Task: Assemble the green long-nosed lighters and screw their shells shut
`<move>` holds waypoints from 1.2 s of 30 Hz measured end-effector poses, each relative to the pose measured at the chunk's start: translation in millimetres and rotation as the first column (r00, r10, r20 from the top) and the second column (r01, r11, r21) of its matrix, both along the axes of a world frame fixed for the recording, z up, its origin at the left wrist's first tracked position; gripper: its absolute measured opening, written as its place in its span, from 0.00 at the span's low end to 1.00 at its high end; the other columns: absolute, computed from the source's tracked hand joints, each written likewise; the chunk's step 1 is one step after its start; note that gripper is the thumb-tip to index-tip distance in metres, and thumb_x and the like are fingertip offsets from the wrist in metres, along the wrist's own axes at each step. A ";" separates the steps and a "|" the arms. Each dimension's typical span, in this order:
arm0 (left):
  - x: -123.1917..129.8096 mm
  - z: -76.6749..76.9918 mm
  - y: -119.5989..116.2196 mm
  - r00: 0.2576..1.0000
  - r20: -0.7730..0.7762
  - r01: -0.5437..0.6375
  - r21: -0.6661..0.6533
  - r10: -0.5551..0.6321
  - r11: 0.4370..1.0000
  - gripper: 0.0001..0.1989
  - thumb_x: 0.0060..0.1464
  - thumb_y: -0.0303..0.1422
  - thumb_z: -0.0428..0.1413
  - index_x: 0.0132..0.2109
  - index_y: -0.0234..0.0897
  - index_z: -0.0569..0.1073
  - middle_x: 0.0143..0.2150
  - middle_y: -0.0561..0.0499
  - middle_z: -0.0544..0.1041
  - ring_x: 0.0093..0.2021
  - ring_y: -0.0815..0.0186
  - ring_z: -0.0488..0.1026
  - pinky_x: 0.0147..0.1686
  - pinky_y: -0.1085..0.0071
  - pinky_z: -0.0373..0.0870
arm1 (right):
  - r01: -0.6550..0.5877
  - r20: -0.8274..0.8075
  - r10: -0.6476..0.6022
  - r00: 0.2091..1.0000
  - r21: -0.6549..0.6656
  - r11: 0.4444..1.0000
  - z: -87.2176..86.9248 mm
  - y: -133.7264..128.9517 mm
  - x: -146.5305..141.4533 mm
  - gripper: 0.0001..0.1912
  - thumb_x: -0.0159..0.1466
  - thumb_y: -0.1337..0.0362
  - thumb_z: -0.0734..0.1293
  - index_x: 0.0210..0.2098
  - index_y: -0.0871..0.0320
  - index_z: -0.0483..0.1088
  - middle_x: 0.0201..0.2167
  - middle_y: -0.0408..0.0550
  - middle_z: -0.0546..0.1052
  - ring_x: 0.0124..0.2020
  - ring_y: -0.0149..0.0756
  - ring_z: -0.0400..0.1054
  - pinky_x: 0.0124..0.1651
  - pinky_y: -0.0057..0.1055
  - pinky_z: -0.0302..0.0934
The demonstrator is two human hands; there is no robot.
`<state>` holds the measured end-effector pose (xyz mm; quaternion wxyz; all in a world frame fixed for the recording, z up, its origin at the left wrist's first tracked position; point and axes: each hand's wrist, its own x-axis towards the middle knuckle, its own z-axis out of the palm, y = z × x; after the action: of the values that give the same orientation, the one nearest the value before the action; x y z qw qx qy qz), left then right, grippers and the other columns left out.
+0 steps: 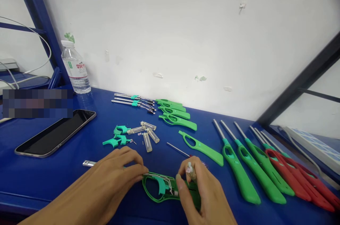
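An open green lighter casing half [156,199] lies in front of me, with a teal trigger [161,185] and thin white wires [170,182] inside. My left hand [117,179] is closed, its fingertips pinching the casing's front end and the wires. A metal tube [89,163] sticks out to the left beneath that hand. My right hand [204,193] is closed over the handle end, its thumb by the wires. Between its fingers shows the end of a small clear fuel tank [190,171]; the rest is hidden by the hand.
Loose fuel tanks [147,142], teal triggers [119,136], metal tubes with wires [130,100] and green casing halves [202,147] lie beyond my hands. A screwdriver [177,148] is close by. Assembled green lighters [241,172] and red lighters [289,175] lie right; phone [55,133] and bottle [75,69] left.
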<state>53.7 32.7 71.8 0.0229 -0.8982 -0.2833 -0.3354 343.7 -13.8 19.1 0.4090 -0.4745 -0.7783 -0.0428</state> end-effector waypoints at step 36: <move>12.4 -28.1 -7.8 0.987 -0.133 -0.067 0.161 0.089 0.985 0.29 0.59 0.15 0.52 0.59 0.49 0.77 0.52 0.58 0.89 0.48 0.60 0.90 0.56 0.62 0.83 | -0.145 -0.163 0.104 0.981 -0.267 0.953 3.4 7.2 3.8 0.11 0.84 0.67 0.67 0.43 0.47 0.72 0.39 0.36 0.89 0.38 0.34 0.86 0.42 0.27 0.75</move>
<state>66.1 24.8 43.7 0.1262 -0.9031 -0.2887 -0.2917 347.5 -6.6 22.5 0.3968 -0.4788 -0.7727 0.1277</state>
